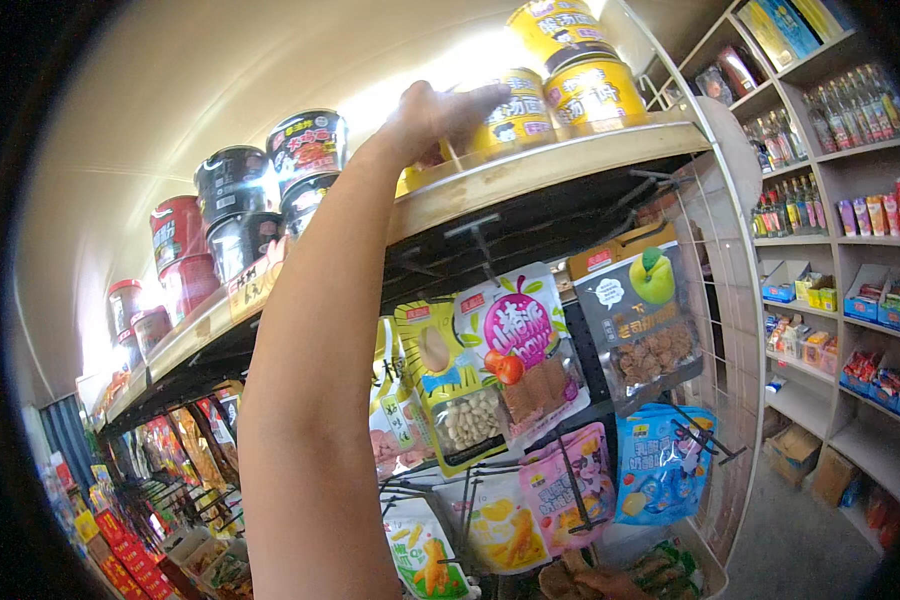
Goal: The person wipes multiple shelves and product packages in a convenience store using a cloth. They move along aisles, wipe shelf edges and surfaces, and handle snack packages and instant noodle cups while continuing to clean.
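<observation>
My left hand (450,118), blurred, reaches up to the top shelf (547,161) of a store rack. Its fingers lie across the front of a yellow instant-noodle tub (521,112); whether they grip it is unclear. Right of that tub stand two more yellow tubs, a lower tub (596,90) and an upper tub (559,30) stacked on it. Low in the picture, partly cut off and in shadow, my right hand (607,581) is beside a tan object (562,576) that I cannot identify. Its grip is hidden.
Black tubs (236,184) and red tubs (180,232) stand farther left on the shelf. Snack pouches (521,352) hang on metal hooks (709,442) below it. A wire side panel (720,300) ends the rack. Beyond are shelves of bottles (859,109) and cartons (795,450).
</observation>
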A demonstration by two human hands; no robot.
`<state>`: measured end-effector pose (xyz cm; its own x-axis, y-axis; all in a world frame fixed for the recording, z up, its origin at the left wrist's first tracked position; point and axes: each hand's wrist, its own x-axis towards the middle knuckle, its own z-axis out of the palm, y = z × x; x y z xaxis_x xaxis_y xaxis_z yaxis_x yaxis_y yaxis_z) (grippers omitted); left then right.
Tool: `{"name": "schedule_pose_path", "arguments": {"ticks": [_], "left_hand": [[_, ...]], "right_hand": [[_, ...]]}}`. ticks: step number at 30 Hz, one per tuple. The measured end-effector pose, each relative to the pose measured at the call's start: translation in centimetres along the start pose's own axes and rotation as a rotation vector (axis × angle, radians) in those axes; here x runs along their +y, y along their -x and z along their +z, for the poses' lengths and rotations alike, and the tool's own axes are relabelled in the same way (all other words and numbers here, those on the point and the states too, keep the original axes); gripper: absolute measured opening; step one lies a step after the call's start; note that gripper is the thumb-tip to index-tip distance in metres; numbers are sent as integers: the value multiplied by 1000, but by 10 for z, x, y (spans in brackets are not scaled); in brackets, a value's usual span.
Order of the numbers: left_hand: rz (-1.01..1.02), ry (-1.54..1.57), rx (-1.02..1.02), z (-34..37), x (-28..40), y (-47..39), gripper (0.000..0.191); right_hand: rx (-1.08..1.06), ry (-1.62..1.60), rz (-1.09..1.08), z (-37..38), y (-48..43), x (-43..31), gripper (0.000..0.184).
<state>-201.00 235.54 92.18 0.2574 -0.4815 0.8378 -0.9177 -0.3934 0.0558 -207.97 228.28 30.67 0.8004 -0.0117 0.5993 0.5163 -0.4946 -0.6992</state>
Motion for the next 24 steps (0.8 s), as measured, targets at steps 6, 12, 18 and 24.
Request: {"name": "schedule_pose_path", "arguments": {"ticks": [6, 12, 18, 24], "left_hand": [[29, 56, 144, 21, -5, -9, 74], [11, 108, 205, 27, -3, -12, 66], [99, 477, 294, -1, -9, -2, 72], [300, 600, 287, -116, -22, 45, 47]], "right_hand": [[-4, -130, 68, -9, 9, -9, 25], [52, -1382, 531, -17, 12, -53, 32], [-422, 116, 479, -36, 16, -45, 44], [-200, 149, 119, -44, 30, -53, 43]]}}
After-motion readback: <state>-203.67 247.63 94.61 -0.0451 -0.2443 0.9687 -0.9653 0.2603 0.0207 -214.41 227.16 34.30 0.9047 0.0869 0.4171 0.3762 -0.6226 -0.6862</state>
